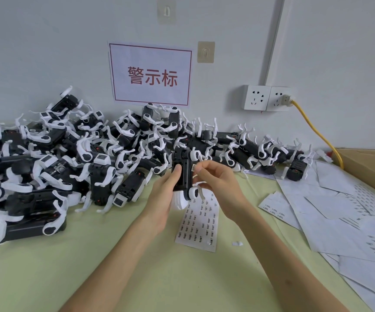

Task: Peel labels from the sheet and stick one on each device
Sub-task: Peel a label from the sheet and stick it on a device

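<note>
Left hand point(164, 197): gripping black-and-white plastic device point(183, 176), held upright above bench point(137, 266) centre. Right hand point(215, 179): fingertips pinching small white label point(194, 168) against device's right side. White label sheet point(198, 224): flat on bench directly below both hands. Heap of identical devices point(69, 158): along far edge.

- One black-and-white plastic device point(183, 174) held above the pale green table point(137, 255).
- Dozens more heaped behind it, too tangled to count.
- One printed white label sheet point(198, 224) below it.
- Two white wall sockets point(266, 97).
- Two adhesive wall hooks point(205, 52).
</note>
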`<state>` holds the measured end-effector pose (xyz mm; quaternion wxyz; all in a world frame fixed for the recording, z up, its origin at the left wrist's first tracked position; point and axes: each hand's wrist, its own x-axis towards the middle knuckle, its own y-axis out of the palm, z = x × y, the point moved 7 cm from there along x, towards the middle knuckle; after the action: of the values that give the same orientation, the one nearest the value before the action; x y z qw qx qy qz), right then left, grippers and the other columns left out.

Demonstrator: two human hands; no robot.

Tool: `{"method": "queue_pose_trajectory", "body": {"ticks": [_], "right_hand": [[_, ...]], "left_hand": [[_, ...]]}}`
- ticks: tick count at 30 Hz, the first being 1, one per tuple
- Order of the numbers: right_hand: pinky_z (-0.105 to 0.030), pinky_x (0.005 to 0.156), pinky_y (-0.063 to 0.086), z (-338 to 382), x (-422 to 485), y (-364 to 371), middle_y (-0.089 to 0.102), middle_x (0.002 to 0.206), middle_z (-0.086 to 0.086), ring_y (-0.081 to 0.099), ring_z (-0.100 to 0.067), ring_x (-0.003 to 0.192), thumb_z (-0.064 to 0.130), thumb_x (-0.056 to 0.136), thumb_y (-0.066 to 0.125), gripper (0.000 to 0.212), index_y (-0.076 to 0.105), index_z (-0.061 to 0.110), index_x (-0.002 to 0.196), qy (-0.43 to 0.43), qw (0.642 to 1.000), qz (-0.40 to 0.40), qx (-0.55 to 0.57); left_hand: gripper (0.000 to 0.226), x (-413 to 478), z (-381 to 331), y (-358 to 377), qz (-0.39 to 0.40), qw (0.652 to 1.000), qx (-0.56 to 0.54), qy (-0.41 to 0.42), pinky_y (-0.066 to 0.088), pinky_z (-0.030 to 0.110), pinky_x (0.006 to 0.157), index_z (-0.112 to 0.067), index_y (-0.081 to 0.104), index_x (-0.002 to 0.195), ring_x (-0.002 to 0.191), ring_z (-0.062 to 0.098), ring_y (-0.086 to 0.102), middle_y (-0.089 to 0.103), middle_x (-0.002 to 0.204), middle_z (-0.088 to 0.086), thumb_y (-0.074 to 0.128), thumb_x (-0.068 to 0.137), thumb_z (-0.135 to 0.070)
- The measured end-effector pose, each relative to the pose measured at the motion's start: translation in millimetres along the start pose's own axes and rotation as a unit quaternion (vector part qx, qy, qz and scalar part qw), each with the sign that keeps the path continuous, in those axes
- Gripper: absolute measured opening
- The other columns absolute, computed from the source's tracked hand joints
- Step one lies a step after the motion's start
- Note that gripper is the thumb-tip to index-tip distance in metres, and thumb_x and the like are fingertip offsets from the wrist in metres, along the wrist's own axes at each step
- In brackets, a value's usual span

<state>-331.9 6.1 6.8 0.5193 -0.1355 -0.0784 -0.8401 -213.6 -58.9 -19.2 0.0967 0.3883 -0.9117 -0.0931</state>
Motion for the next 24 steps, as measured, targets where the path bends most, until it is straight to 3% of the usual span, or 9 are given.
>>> {"method": "queue_pose_trajectory", "body": {"ticks": [18, 24], "right_hand": [[-0.021, 0.07, 0.052, 1.9, 0.5, -5.9, 0.074, 0.083, 0.002, 0.067, -0.015, 0.075, 0.017, 0.099, 0.065, 0.017, 0.071, 0.019, 0.083, -0.007, 0.999, -0.028, -0.028], [-0.02, 0.069, 0.052, 0.7, 0.8, -5.7, 0.075, 0.083, 0.002, 0.067, -0.015, 0.074, 0.017, 0.099, 0.066, 0.016, 0.071, 0.019, 0.084, -0.006, 0.999, -0.034, -0.026]], "left_hand": [[0.035, -0.2, -2.5, -3.3, -0.03, 0.998, 0.048, 0.027, 0.044, 0.046, 0.115, -0.018, 0.071, 0.124, 0.117, 0.017, 0.069, 0.076, 0.117, 0.003, 0.051, 0.105, -0.04], [0.034, 0.4, -3.2, -4.2, -0.036, 0.996, 0.062, 0.047, 0.048, 0.035, 0.108, -0.019, 0.072, 0.122, 0.113, 0.014, 0.07, 0.077, 0.114, 0.002, 0.053, 0.104, -0.041]]}}
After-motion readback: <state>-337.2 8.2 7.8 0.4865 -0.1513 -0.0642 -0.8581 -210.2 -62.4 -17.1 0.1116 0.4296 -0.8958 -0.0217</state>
